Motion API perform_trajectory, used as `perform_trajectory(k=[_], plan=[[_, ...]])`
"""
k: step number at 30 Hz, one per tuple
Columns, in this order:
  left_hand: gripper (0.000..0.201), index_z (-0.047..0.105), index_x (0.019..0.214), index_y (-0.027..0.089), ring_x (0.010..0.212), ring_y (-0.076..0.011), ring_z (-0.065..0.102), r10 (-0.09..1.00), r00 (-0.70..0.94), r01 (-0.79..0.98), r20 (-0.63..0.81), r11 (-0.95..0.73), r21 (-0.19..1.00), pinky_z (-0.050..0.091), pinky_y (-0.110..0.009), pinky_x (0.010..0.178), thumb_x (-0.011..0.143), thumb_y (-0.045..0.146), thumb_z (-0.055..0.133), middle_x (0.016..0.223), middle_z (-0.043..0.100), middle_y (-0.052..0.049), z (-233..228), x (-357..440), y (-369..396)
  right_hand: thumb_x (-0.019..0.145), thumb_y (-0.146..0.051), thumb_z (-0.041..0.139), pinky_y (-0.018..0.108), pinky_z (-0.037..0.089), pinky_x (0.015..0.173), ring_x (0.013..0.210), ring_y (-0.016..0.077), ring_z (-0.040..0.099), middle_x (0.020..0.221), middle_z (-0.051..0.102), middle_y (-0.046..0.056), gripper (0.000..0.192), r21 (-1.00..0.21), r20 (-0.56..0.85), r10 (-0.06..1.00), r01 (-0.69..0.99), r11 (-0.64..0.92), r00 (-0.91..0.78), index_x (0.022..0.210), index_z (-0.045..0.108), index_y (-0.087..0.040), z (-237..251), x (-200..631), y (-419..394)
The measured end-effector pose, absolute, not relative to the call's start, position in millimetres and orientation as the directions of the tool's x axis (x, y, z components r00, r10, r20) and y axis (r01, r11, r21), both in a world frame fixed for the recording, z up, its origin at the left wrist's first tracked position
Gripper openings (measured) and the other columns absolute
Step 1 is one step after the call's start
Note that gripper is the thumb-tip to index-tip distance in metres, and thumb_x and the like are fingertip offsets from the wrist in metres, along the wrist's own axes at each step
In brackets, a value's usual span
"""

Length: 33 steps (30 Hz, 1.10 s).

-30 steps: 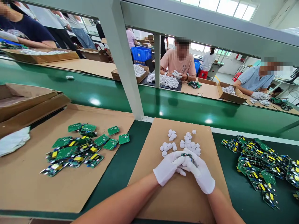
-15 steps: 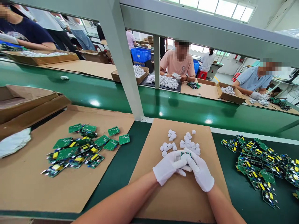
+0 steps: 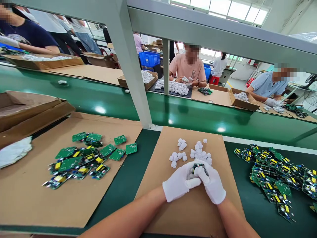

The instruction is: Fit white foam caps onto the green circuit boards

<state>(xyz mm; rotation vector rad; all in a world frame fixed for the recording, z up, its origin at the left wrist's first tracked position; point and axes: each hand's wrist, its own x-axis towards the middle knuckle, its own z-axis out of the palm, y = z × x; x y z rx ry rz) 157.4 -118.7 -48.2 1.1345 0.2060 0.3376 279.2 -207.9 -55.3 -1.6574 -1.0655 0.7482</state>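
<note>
Both my hands wear white gloves and meet over the middle cardboard sheet (image 3: pixel 163 211). Between them is a small green circuit board (image 3: pixel 197 165), mostly covered by the gloves. My left hand (image 3: pixel 178 180) is closed around its left side. My right hand (image 3: pixel 212 182) grips it from the right, a finger bent across its face. Just beyond my fingers lie small white lumpy pieces (image 3: pixel 198 149) in loose clusters; what they are made of I cannot tell. A pile of green circuit boards with yellow parts (image 3: pixel 74 160) rests on the left cardboard, and another pile of boards (image 3: pixel 274 168) is at the right.
A grey metal frame post (image 3: pixel 135 66) rises past the bench's far edge. Behind it runs a green conveyor belt (image 3: pixel 111 99) with a few white pieces on it. At left are a cardboard box (image 3: pixel 29 112) and white gloves (image 3: pixel 15 152). Co-workers sit across the belt.
My fingers have shifted around the circuit board, showing more of its component side. My left thumb now lies lower. On the belt, a white piece has moved left and another has appeared beside the post.
</note>
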Motion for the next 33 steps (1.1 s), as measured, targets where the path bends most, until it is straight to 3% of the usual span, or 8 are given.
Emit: perform_trajectory(k=[5, 9, 12, 19, 25, 30, 33], plan=[[0.036, 0.059, 0.102, 0.014, 0.068, -0.0113, 0.054, 0.397, 0.913, -0.092, -0.096, 0.429, 0.899, 0.042, -0.020, 0.056, 0.076, 0.038, 0.063, 0.077, 0.057, -0.004, -40.2, 159.5, -122.0, 0.087, -0.052, 0.041, 0.033, 0.053, 0.074, 0.081, 0.0217, 0.065, 0.088, 0.072, 0.003, 0.046, -0.984, -0.037, 0.920, 0.146, -0.101, 0.389, 0.112, 0.063, -0.021, -52.9, 279.2, -207.3], [0.036, 0.058, 0.096, 0.014, 0.069, -0.0131, 0.059, 0.431, 0.892, -0.067, -0.138, 0.427, 0.902, 0.045, -0.020, 0.056, 0.074, 0.041, 0.065, 0.077, 0.059, -0.005, -39.2, 158.5, -122.5, 0.086, -0.051, 0.045, 0.036, 0.048, 0.090, 0.101, 0.0239, 0.061, 0.105, 0.069, 0.005, 0.043, -0.968, 0.002, 0.907, 0.228, -0.103, 0.420, 0.110, 0.065, -0.022, -53.1, 278.3, -206.4], [0.038, 0.057, 0.097, 0.013, 0.063, -0.0139, 0.061, 0.467, 0.864, -0.044, -0.188, 0.442, 0.896, 0.045, -0.020, 0.049, 0.074, 0.043, 0.064, 0.076, 0.061, -0.006, -45.6, 158.4, -121.7, 0.087, -0.048, 0.044, 0.037, 0.045, 0.095, 0.106, 0.0238, 0.059, 0.107, 0.069, 0.005, 0.040, -0.952, 0.030, 0.908, 0.289, -0.102, 0.418, 0.110, 0.065, -0.022, -55.2, 276.0, -205.3], [0.042, 0.057, 0.101, 0.013, 0.070, -0.0164, 0.065, 0.332, 0.921, -0.067, -0.204, 0.650, 0.757, 0.050, -0.024, 0.057, 0.079, 0.049, 0.055, 0.087, 0.063, -0.010, -55.1, 158.1, -115.8, 0.090, -0.049, 0.037, 0.039, 0.040, 0.101, 0.112, 0.0234, 0.055, 0.113, 0.066, 0.006, 0.045, -0.973, 0.026, 0.911, 0.220, -0.071, 0.411, 0.112, 0.064, -0.020, -50.7, 274.1, -205.6], [0.038, 0.058, 0.106, 0.014, 0.072, -0.0152, 0.063, 0.369, 0.906, -0.025, -0.206, 0.534, 0.845, 0.050, -0.023, 0.059, 0.082, 0.043, 0.054, 0.082, 0.065, -0.009, -50.5, 157.3, -115.0, 0.085, -0.046, 0.050, 0.035, 0.047, 0.093, 0.105, 0.0236, 0.060, 0.109, 0.068, 0.004, 0.039, -0.942, 0.063, 0.926, 0.329, -0.069, 0.372, 0.116, 0.061, -0.024, -46.5, 273.0, -206.0], [0.037, 0.058, 0.104, 0.014, 0.073, -0.0146, 0.063, 0.352, 0.921, -0.062, -0.165, 0.553, 0.831, 0.050, -0.023, 0.061, 0.083, 0.043, 0.052, 0.084, 0.064, -0.009, -43.1, 155.7, -116.6, 0.087, -0.049, 0.045, 0.037, 0.038, 0.102, 0.118, 0.0228, 0.051, 0.121, 0.062, 0.003, 0.043, -0.967, 0.032, 0.944, 0.250, -0.055, 0.328, 0.120, 0.059, -0.025, -50.0, 280.2, -207.0], [0.034, 0.057, 0.103, 0.015, 0.077, -0.0143, 0.063, 0.332, 0.927, -0.032, -0.175, 0.534, 0.845, 0.049, -0.021, 0.063, 0.080, 0.039, 0.059, 0.087, 0.064, -0.008, -39.5, 154.9, -115.6, 0.085, -0.048, 0.050, 0.037, 0.040, 0.100, 0.114, 0.0236, 0.053, 0.118, 0.064, 0.004, 0.045, -0.960, 0.026, 0.935, 0.268, -0.075, 0.354, 0.123, 0.056, -0.025, -48.8, 280.5, -207.2]])
